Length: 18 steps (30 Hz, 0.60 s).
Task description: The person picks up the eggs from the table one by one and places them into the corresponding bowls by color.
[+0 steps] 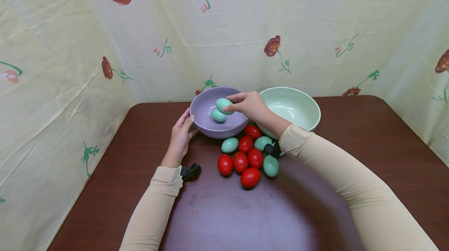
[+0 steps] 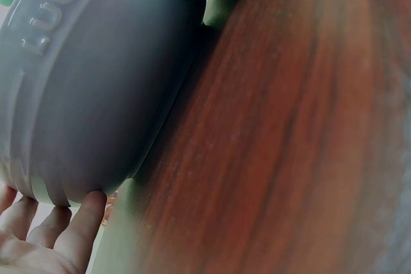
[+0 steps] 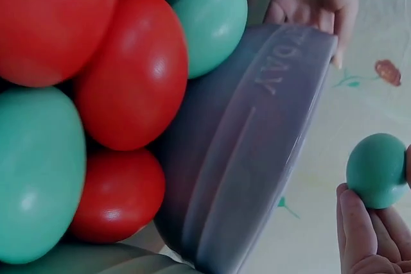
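Observation:
Above the purple bowl (image 1: pixel 219 131), my right hand (image 1: pixel 250 105) pinches a green egg (image 1: pixel 223 105) between thumb and fingers. The right wrist view also shows this green egg (image 3: pixel 377 170) at the fingertips. Another green egg (image 1: pixel 218 116) lies inside the bowl, partly hidden behind the held one. My left hand (image 1: pixel 180 136) rests against the bowl's left side, its fingers (image 2: pixel 83 229) fairly straight on the outer wall. In front of the bowl, several red eggs (image 1: pixel 240 162) and three green eggs (image 1: pixel 229 145) lie close together on the table.
A pale green bowl (image 1: pixel 294 106) stands right of the purple one, partly behind my right forearm. The brown table (image 1: pixel 154 126) meets a flowered cloth (image 1: pixel 228 40) behind the bowls. Raised lettering marks the purple bowl's outer wall.

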Tool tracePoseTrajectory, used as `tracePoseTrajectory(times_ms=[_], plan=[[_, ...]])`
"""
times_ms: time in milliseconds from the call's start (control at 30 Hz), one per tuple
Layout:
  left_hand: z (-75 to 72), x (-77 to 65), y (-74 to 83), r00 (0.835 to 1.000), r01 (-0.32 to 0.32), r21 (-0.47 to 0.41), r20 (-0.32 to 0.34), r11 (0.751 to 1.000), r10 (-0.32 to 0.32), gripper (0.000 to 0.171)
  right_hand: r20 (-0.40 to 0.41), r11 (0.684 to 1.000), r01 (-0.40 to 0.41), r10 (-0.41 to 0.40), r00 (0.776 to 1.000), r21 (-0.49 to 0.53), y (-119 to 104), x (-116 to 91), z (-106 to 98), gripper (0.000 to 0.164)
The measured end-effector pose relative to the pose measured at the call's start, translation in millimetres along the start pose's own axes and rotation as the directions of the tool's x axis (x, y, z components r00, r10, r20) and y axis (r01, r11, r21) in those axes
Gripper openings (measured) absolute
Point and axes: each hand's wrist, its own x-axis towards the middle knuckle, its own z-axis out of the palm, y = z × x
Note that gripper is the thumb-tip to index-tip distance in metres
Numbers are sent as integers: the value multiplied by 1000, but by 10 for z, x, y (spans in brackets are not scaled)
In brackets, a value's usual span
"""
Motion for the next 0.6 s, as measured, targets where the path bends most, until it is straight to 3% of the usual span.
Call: tracePoseTrajectory(times_ms=[133, 433, 600], plan=[[-2, 0, 3, 1000, 4, 2, 0, 1000, -4, 57, -22, 1000, -24, 24, 999, -20, -7, 94, 15, 45], [-17, 18, -22, 1000, 2, 1, 9, 1000, -2, 57, -66, 993, -84, 90, 994, 84, 22, 275, 60, 43], [-15, 10, -21, 1000, 2, 3, 7, 1000, -2, 57, -102, 997, -67, 70, 992, 30, 79, 374, 93, 44]])
